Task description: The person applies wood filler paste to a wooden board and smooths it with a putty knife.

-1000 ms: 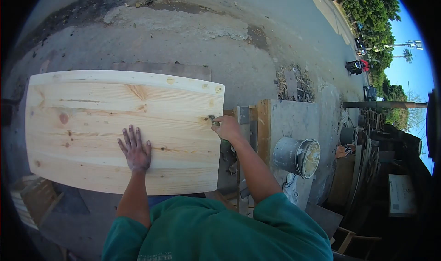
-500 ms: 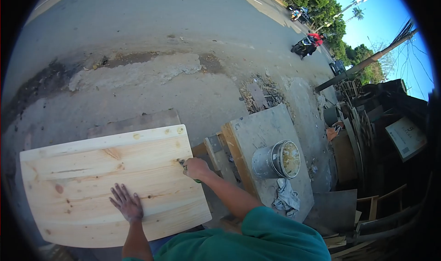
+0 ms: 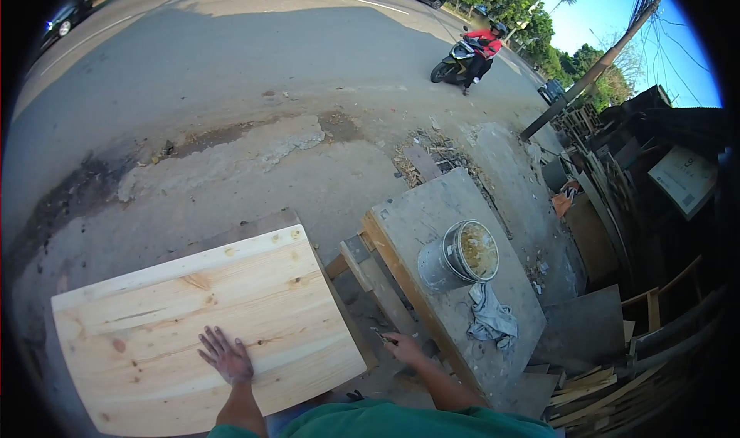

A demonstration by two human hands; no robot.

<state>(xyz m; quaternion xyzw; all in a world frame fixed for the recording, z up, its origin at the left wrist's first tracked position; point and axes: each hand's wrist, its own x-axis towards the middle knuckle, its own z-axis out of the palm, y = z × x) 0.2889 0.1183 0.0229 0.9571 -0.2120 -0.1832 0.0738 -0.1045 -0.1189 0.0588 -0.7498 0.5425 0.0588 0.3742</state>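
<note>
My left hand (image 3: 230, 361) lies flat with fingers spread on a pale pine panel (image 3: 154, 368). The panel has knots, dark grain streaks and gently curved short ends. My right hand (image 3: 405, 348) is closed around a small hand tool (image 3: 379, 335) with a thin metal tip, too small to name surely; it may be a putty knife. This hand is off the panel, in the gap between its right edge and a worn worktable (image 3: 416, 207). Most of the tool is hidden in my fingers.
A bucket (image 3: 439, 267) smeared with pale paste stands on the worktable beside a crumpled grey rag (image 3: 493, 318). Wood scraps (image 3: 590, 388) and boards are piled on the right. A motorcycle (image 3: 455, 60) with a rider is on the road ahead.
My right hand has drawn back from the panel's right edge toward my body, still holding the tool. My left hand stays flat on the panel. The motorcycle has come closer.
</note>
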